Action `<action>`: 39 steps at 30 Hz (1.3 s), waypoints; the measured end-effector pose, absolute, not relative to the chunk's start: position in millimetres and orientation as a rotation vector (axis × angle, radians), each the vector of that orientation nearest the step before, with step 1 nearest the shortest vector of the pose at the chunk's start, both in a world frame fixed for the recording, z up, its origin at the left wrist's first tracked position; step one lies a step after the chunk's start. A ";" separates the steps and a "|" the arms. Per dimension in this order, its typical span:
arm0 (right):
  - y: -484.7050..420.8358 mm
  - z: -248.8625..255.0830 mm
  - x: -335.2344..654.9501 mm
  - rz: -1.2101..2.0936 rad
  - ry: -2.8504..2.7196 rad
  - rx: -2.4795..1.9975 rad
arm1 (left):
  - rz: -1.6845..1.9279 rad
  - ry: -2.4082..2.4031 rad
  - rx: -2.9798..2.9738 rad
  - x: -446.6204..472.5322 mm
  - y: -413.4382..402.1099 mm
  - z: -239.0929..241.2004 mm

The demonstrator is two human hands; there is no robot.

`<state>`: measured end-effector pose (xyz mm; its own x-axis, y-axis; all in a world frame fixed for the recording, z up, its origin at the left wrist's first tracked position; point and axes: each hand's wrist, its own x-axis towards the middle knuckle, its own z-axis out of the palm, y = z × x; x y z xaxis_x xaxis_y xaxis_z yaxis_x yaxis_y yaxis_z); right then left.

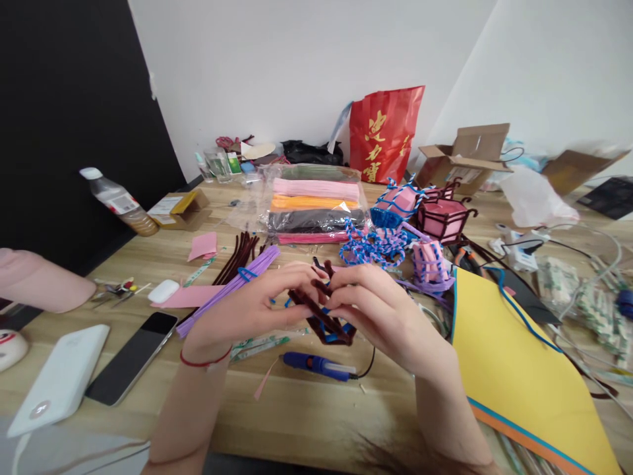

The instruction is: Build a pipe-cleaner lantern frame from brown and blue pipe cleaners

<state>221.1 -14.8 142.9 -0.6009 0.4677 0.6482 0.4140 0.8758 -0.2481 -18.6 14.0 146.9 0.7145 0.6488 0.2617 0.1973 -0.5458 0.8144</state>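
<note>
Between my hands is a small frame of bent dark brown pipe cleaners (332, 330) with some blue pieces in it, held above the table. My left hand (270, 293) grips its left side, the fingers closed at its upper edge. From the other side my right hand (378, 303) pinches it, with thumb and fingertips close to the left hand's. The fingers partly cover the frame. Just below lies a blue glue gun (319, 365) with a dark cord. Left of the hands are a bundle of purple pipe cleaners (230, 290) and several loose brown pipe cleaners (241, 254).
Behind the hands lie a plastic pack of coloured pipe cleaners (316, 204) and several pipe-cleaner lanterns (442, 218). Yellow sheets (514, 356) cover the right side. A phone (132, 358), white power bank (59, 379) and bottle (119, 201) are at left. A red bag (386, 135) stands behind.
</note>
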 end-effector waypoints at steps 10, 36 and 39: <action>-16.6 143.2 230.6 0.616 -2.038 -0.815 | 0.752 0.550 2.200 -22.2 13.7 149.7; -16.3 131.4 217.2 0.637 -1.779 -0.904 | 1.159 0.792 2.694 -21.3 7.6 145.1; -9.1 127.1 217.4 0.915 -1.675 -0.717 | 1.494 0.808 2.804 -17.3 1.4 147.0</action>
<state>217.4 -9.1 127.1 -0.2714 0.8198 0.5042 0.0190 0.5283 -0.8488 -17.3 1.4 147.0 0.4656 0.3576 0.8095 0.4815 -0.8699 0.1073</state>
